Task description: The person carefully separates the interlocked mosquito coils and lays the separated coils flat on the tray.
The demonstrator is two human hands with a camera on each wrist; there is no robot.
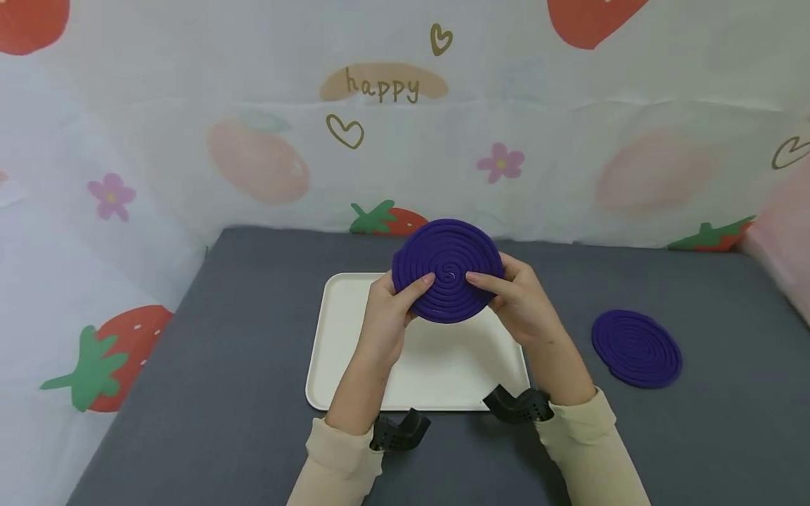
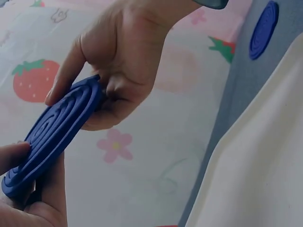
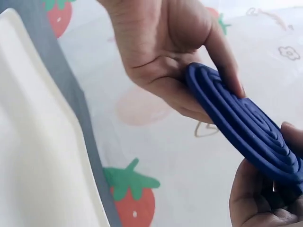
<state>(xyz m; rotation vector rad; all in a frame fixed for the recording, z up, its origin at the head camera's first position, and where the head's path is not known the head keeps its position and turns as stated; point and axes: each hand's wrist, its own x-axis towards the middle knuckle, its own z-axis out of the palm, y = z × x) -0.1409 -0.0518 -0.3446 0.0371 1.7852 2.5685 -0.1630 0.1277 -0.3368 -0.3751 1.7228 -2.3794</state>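
Observation:
Both hands hold up a flat purple disc [image 1: 448,242] coiled in a tight spiral, like a coaster. My left hand [image 1: 387,313] pinches its left edge, with the thumb lying on the spiral face and the fingers behind. From the right side, my right hand [image 1: 524,306] grips it the same way, its thumb pointing toward the centre. In the left wrist view the disc [image 2: 64,116] is tilted, seen nearly edge-on. The right wrist view shows its raised coils [image 3: 236,113] between the two hands. Below the disc, a cream rectangular tray [image 1: 344,372] lies on the table.
A second purple coiled disc [image 1: 638,349] lies flat on the dark grey tabletop [image 1: 221,365], right of the tray. Behind the table hangs a white cloth [image 1: 544,119] printed with strawberries, flowers and hearts. Pink material [image 1: 785,232] shows at the right edge.

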